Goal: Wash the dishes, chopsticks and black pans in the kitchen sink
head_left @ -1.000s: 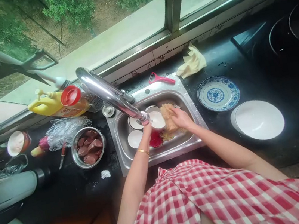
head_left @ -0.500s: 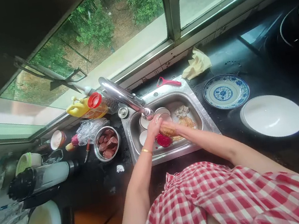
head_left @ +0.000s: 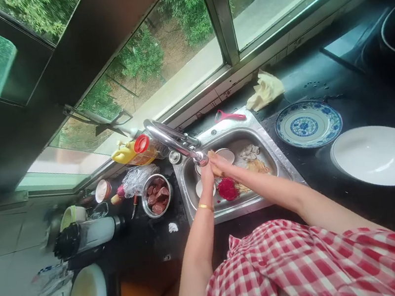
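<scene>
Under the tap, my left hand [head_left: 206, 169] and my right hand [head_left: 221, 163] are close together over the sink [head_left: 279, 167]. The fingers of both are bent around a tan-brown lump [head_left: 216, 169], mostly covered by the hands; its kind cannot be made out. The chrome tap [head_left: 169, 135] hides part of my left hand. Just below the hands lies a crimson, rounded thing [head_left: 228, 189]. White dishes [head_left: 225, 155] sit behind and beside the hands in the basin. Pale scraps [head_left: 249, 151] and tan peelings [head_left: 258, 166] lie at the basin's right.
A steel bowl of dark red meat pieces [head_left: 157, 196] stands left of the sink. A red peeler [head_left: 230, 115] rests on the back rim, near a crumpled cream cloth [head_left: 266, 89]. To the right are a blue-patterned plate [head_left: 308, 124] and a large white bowl [head_left: 382, 154].
My hands have moved slightly back, closer beneath the tap spout, with the tan-brown lump between them. More of the crimson thing shows. The view has swung left.
</scene>
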Motion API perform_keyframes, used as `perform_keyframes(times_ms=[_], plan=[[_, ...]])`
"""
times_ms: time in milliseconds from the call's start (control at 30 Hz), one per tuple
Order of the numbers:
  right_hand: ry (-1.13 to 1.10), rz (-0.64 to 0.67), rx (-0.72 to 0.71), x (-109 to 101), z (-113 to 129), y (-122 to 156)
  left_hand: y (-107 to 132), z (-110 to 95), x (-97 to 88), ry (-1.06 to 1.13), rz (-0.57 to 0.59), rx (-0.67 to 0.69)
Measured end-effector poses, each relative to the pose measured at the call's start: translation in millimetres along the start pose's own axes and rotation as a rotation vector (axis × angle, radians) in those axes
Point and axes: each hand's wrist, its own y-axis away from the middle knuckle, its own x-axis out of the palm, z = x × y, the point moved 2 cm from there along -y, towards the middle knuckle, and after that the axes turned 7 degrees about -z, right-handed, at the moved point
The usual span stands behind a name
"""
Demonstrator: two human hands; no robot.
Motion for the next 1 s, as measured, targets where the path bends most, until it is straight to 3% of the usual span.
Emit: perform_keyframes(times_ms=[133, 233, 300, 367, 433, 500, 600, 700, 767, 833, 900, 967, 1000], plan=[[-0.047, 0.206, -0.089, 1, -1, 5, 2, -11, -23.3, -0.104, 0.038, 0.176], [0.177, 0.331, -0.179, -17, -12, 14, 5, -21, -28.6, -0.257, 0.079, 0.21], [0.423, 0.261, -0.248, -29, -18, 17, 7, -22, -22.3, -0.278, 0.075, 0.114], [0.564, 0.107, -0.29, -35, -17, 17, 10, -18, -9.9, -0.158, 0.059, -0.015], [0.415, -0.032, -0.185, -33, -12, 13, 11, -12, 3.2, 0.054, 0.044, -0.107], [0.173, -0.077, -0.026, -26, -7, 9, 10, -6, 9.8, 0.217, 0.025, -0.127], [-0.05, 0.084, -0.001, -15, 0, 4, 6, -8, 2.4, 0.191, 0.032, 0.016], [-0.101, 0.299, -0.096, -18, -6, 6, 5, -22, -12.7, -0.048, 0.08, 0.182], [-0.031, 0.338, -0.118, -28, -16, 11, 9, -31, -16.4, -0.23, 0.116, 0.197], [0.132, 0.255, -0.14, -39, -25, 15, 14, -37, -12.1, -0.349, 0.134, 0.154], [0.257, 0.062, -0.165, -47, -29, 16, 17, -40, -2.5, -0.359, 0.118, 0.089], [0.153, -0.118, -0.115, -48, -27, 14, 16, -40, 6.8, -0.304, 0.086, 0.036], [-0.009, -0.138, -0.048, -45, -26, 13, 13, -39, 9.7, -0.275, 0.08, 0.024]])
